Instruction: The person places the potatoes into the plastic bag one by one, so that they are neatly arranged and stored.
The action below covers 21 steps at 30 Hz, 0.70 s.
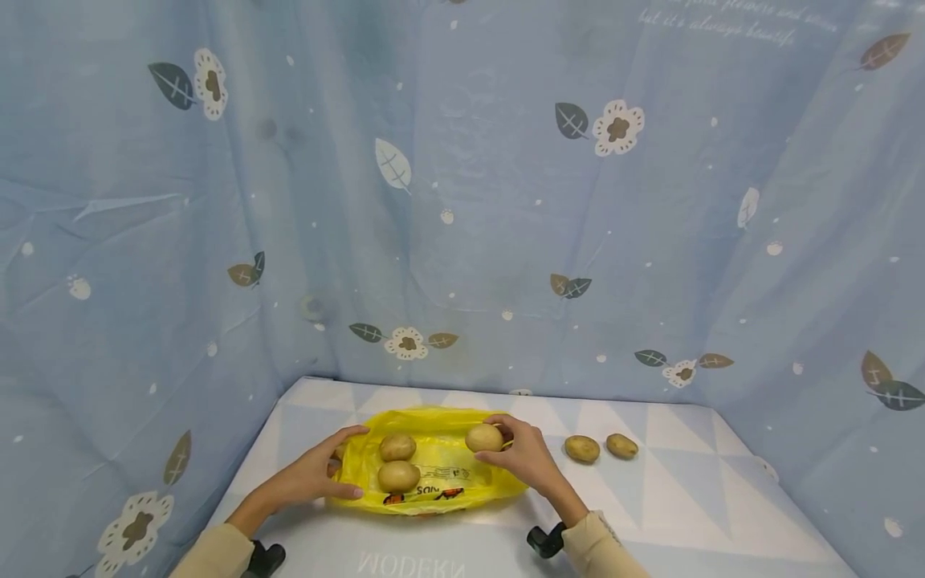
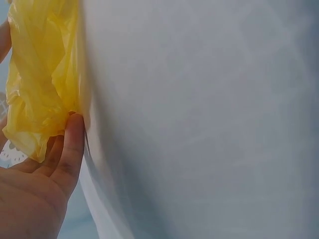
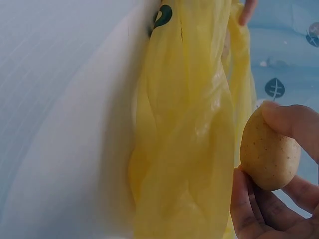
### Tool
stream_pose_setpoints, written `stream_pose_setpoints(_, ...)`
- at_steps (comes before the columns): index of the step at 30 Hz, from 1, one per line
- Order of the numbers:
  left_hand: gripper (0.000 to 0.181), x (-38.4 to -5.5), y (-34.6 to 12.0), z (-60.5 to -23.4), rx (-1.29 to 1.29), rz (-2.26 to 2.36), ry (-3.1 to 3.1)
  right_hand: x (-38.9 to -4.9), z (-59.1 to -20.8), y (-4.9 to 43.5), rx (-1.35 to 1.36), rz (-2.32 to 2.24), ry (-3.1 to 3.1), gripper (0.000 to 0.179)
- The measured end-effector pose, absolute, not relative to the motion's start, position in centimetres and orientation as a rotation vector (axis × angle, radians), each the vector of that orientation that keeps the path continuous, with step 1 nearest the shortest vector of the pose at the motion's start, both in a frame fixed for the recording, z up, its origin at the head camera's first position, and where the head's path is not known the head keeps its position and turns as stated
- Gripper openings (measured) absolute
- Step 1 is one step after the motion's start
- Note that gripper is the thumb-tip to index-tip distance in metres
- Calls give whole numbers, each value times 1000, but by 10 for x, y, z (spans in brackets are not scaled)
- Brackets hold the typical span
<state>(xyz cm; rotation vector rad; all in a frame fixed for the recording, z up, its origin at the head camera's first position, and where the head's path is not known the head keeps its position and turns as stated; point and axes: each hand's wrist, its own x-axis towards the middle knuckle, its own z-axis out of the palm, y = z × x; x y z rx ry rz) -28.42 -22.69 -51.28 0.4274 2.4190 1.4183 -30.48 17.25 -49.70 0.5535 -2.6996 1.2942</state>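
A yellow plastic bag lies spread on the table with its mouth facing up. Two potatoes sit inside it toward the left. My left hand cups the bag's left end, thumb at the near edge and fingers at the far side; in the left wrist view its fingertips press against the crumpled plastic. Over the bag's right part, my right hand grips another potato between thumb and fingers. The right wrist view shows this potato close up, beside the bag's side.
To the right of the bag, two more potatoes lie on the table, which has a pale cloth with triangles. A blue patterned curtain stands behind the table and along both sides.
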Motion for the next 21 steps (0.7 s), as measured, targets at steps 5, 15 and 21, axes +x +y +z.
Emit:
stream_pose_setpoints(5, 100, -284, -227, -513, 419, 1419, 2415, -307, -498, 163, 555, 1329, -2706, 55)
stream_pose_setpoints(15, 100, -286, -228, -513, 467, 1440, 2391, -315, -499, 143, 570, 1375, -2698, 50)
stream_pose_setpoints(21, 100, -285, -229, -515, 481, 1436, 2393, -318, -503, 130, 552, 1395, -2723, 49)
